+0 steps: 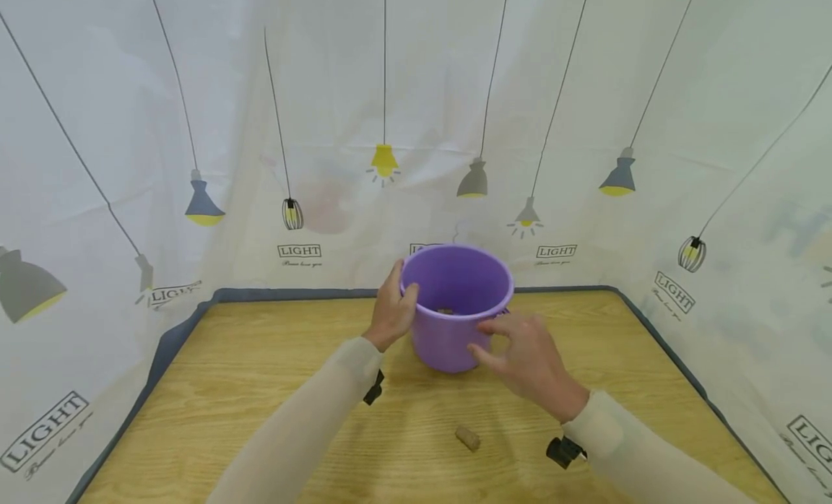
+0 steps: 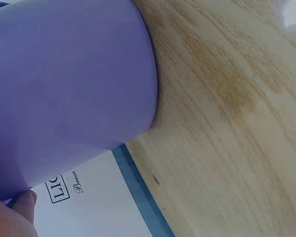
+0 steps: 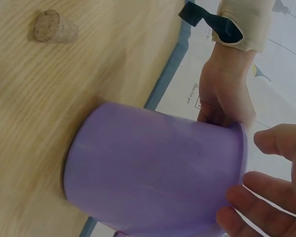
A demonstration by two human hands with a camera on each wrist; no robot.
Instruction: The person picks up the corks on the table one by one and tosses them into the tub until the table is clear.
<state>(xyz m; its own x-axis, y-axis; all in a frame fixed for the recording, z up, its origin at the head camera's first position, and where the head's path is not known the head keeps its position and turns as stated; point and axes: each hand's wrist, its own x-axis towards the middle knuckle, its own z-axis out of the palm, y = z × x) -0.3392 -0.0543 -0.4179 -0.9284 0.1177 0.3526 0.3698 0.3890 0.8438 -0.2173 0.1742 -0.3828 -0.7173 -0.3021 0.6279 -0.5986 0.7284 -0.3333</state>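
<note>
A purple plastic bucket (image 1: 455,331) stands upright on the wooden table (image 1: 260,388), toward its far edge. My left hand (image 1: 392,313) grips the bucket's left rim, thumb at the lip and fingers down the outside wall. The right wrist view shows that hand (image 3: 222,98) on the far side of the bucket (image 3: 153,168). My right hand (image 1: 529,359) is open at the bucket's front right, fingers spread beside the rim; whether they touch it is unclear. Small brown bits lie inside the bucket. A cork (image 1: 467,437) lies on the table nearer to me.
A white curtain printed with lamps (image 1: 383,161) closes in the table at the back and both sides. A grey-blue border (image 1: 292,294) runs along the table's edges. The left wrist view shows only the bucket wall (image 2: 74,89) and bare wood (image 2: 227,123).
</note>
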